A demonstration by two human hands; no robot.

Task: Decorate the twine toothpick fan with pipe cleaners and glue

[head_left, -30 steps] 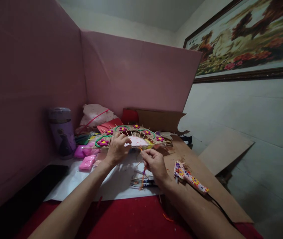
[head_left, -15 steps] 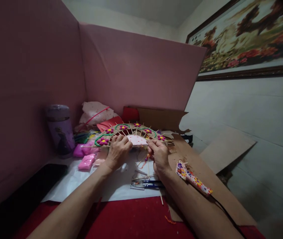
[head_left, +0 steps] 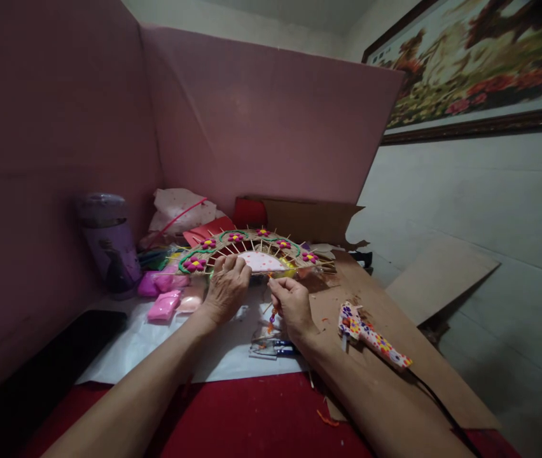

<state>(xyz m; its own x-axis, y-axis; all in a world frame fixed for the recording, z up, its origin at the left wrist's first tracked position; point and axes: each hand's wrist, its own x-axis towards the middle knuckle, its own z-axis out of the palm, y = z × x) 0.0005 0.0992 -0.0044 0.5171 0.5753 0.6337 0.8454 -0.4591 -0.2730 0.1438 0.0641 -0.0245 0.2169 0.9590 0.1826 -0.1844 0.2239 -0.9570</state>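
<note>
My left hand (head_left: 229, 285) is closed on the left end of a fan-shaped craft (head_left: 262, 231), holding it up off the table. The craft has thin sticks, a brown arched band with purple and yellow flowers and green cord, and a white half-round centre (head_left: 262, 261) with pink dots. Just below that centre, my right hand (head_left: 292, 302) pinches the top of an orange cord with beads (head_left: 272, 316). The cord hangs down with a small orange tassel. Whether its upper end is fixed to the craft I cannot tell.
A patterned glue gun (head_left: 371, 337) with a black cable lies on cardboard (head_left: 423, 394) at right. Blue-handled snips (head_left: 283, 347) rest on a white sheet. Pink clay packets (head_left: 163, 305), a purple tumbler (head_left: 109, 245) and a dark phone-like slab (head_left: 94, 327) stand or lie at left.
My right hand has moved down and left from the craft's right end to below its centre, with the beaded cord. My left hand keeps its hold.
</note>
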